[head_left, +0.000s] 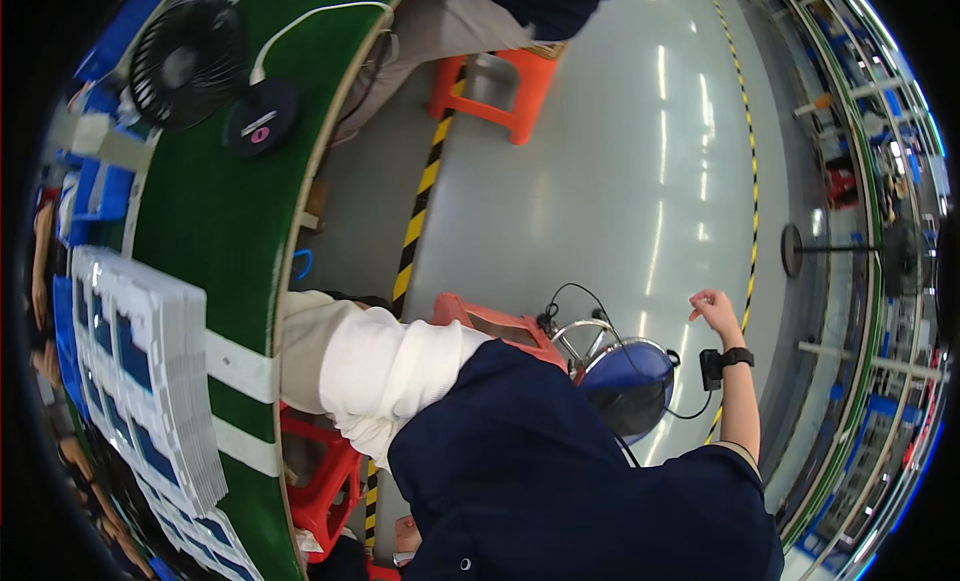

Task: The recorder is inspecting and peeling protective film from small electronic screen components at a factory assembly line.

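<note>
My right hand [712,309] is raised out to the right over the grey floor, fingers loosely bent and apart, with nothing visible in it. A black device on a strap [712,369] sits on that wrist, and a black cable runs from it. At the lower left, by my navy shirt [520,441], a small patch of skin [406,533] may be my left hand; its fingers cannot be made out. A stack of white plastic trays [150,381] with dark blue pieces in their compartments stands on the green workbench [240,211], apart from both hands.
A black fan [188,63] stands on the bench, its white cable [320,9] looping behind. Red stools [492,96] and a blue round item with a metal frame [625,386] are on the floor. Another person's leg [445,26] shows at the top. Shelving lines the right.
</note>
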`<action>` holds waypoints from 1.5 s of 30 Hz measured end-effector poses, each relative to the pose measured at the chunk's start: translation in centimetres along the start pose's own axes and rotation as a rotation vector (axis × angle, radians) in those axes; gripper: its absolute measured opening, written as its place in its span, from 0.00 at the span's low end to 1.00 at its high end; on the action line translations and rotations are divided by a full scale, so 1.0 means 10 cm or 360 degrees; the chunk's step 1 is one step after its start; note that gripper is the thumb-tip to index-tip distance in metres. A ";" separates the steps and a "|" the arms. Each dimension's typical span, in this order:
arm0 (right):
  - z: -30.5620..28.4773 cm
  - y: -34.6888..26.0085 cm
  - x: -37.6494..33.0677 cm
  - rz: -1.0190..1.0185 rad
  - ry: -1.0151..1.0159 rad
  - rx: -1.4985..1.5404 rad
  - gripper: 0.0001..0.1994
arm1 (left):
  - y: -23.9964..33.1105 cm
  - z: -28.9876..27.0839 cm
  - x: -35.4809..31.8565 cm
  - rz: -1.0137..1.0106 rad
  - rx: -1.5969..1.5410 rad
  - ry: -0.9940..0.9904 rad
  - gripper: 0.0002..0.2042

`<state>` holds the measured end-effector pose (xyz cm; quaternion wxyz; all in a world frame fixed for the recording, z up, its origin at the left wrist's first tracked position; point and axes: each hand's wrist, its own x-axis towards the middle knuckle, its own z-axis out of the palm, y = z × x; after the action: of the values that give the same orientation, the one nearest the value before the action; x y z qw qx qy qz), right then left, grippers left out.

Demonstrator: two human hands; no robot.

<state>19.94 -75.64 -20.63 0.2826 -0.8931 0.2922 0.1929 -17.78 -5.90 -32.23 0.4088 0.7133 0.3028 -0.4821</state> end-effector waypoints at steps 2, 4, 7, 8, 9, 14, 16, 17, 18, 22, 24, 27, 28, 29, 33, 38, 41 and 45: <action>0.17 0.54 -0.24 0.0303 0.0057 -0.0018 0.09 | 0.06 -0.04 0.04 -0.0084 -0.0040 0.0063 0.11; 0.42 0.98 -0.48 0.0576 -0.0054 0.0098 0.10 | 0.15 -0.08 0.06 -0.0110 -0.0061 0.0115 0.10; 0.83 1.39 -0.78 0.0867 -0.0178 -0.0043 0.07 | 0.27 -0.17 0.07 -0.0136 -0.0089 0.0185 0.10; 0.98 1.45 -0.88 0.0742 -0.0205 0.0114 0.07 | 0.31 -0.21 0.07 -0.0140 -0.0099 0.0201 0.10; 1.08 1.47 -0.95 0.0759 -0.0230 0.0226 0.08 | 0.34 -0.24 0.07 -0.0141 -0.0102 0.0219 0.10; 1.54 1.18 -1.20 0.0338 -0.0578 0.0205 0.20 | 0.40 -0.32 0.07 -0.0139 -0.0116 0.0276 0.10; 1.65 1.03 -1.20 0.0190 -0.0634 0.0082 0.22 | 0.40 -0.32 0.07 -0.0141 -0.0109 0.0283 0.10; 1.68 0.97 -1.18 0.0093 -0.0593 -0.0075 0.22 | 0.39 -0.32 0.06 -0.0145 -0.0109 0.0291 0.10; 1.69 0.92 -1.16 0.0033 -0.0586 -0.0226 0.23 | 0.38 -0.32 0.05 -0.0150 -0.0103 0.0290 0.10; 1.59 0.84 -1.04 -0.0045 -0.0614 -0.0522 0.18 | 0.37 -0.32 0.04 -0.0165 -0.0077 0.0283 0.09; 1.50 0.85 -1.01 -0.0144 -0.0604 -0.0553 0.17 | 0.40 -0.33 0.06 -0.0172 -0.0069 0.0278 0.09; 1.41 0.93 -0.97 -0.0111 -0.0548 -0.0466 0.15 | 0.53 -0.38 0.12 -0.0172 -0.0075 0.0326 0.09; 1.38 0.97 -0.95 -0.0065 -0.0542 -0.0454 0.14 | 0.59 -0.43 0.14 -0.0164 -0.0086 0.0353 0.09; 1.36 1.02 -0.93 -0.0022 -0.0537 -0.0442 0.14 | 0.65 -0.47 0.15 -0.0147 -0.0113 0.0390 0.09; 1.30 1.17 -0.72 0.0122 -0.0850 -0.0196 0.13 | 0.90 -0.69 0.15 -0.0075 -0.0263 0.0578 0.09; 1.24 1.14 -0.21 0.0110 -0.0586 0.0266 0.13 | 0.89 -0.70 0.05 -0.0064 -0.0466 0.0827 0.09; 1.29 1.07 0.18 -0.0249 -0.0297 -0.0289 0.17 | 0.68 -0.33 0.00 -0.0145 -0.0562 0.0882 0.09; 1.54 1.03 0.61 -0.0457 -0.0700 -0.0634 0.31 | 0.41 0.51 0.06 -0.0295 -0.0628 0.0811 0.09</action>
<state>15.32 -75.57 -39.56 0.1831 -0.8998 0.0519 0.3927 -16.49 -12.33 -32.61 0.4046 0.6875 0.5463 -0.2554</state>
